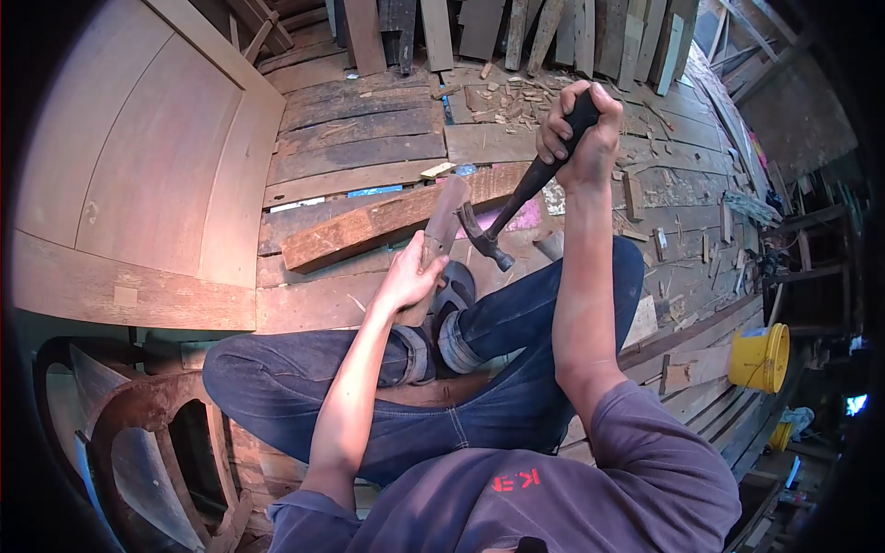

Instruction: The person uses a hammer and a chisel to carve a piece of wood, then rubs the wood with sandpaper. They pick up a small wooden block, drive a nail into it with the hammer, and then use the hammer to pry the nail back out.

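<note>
Over the floorboards [359, 143], right fingers [550, 138] curl round the hammer handle [533, 184]; left fingers [415, 251] clasp a wooden piece [446, 217] midway.

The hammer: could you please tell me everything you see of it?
The hammer looks dark: metallic claw head, slim shaft, thicker black grip. The right hand wraps the grip, and the shaft slants toward the picture's lower left. Its claw appears near the wooden piece in the left hand; contact is unclear.

Dark metal at the hammer head [485, 243]; rough wood along the beam [369, 226]; smooth, matt wood across the panel [152, 157].
</note>
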### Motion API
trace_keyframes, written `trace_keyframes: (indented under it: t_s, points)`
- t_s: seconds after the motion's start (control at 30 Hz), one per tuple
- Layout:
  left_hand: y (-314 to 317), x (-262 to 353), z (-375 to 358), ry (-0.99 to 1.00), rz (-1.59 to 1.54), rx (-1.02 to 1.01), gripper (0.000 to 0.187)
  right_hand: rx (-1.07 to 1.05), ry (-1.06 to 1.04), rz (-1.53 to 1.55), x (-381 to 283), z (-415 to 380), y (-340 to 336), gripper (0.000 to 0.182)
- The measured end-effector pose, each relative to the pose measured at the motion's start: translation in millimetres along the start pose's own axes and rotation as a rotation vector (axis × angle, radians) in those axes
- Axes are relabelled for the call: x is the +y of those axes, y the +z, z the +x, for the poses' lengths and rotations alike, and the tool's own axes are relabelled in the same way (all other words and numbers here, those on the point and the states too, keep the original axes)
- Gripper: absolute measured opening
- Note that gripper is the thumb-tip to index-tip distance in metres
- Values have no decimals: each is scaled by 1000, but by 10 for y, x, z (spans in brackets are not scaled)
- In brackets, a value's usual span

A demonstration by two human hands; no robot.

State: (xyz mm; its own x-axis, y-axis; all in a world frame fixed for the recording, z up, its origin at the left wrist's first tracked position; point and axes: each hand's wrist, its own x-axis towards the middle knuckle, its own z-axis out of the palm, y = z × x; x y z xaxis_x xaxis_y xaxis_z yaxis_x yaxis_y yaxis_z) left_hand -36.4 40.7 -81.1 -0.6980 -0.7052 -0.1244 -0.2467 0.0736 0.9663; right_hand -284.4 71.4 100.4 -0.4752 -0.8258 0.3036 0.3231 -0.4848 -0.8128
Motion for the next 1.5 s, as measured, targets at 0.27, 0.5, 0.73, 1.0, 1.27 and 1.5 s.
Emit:
trace_keyframes:
  t_s: [0.27,0.5,0.73,1.0,1.27,1.5]
  points:
    - [-33,-49,49,-256,-492,-198,46,-88,-31,31,26,-82,228,37]
    - [-36,116,-41,-350,-672,-258,43,-62,10,8,-29,-78,221,39]
    - [-40,55,-37,-463,-914,-302,23,-94,72,120,-60,-45,123,40]
    - [98,81,-3,-591,-651,-117,17,-63,81,12,101,-127,318,40]
    - [193,114,-17,-595,-563,56,10,-120,26,-156,72,-278,618,41]
    - [289,-192,-7,-304,-144,163,16,-134,-1,-99,221,-364,788,35]
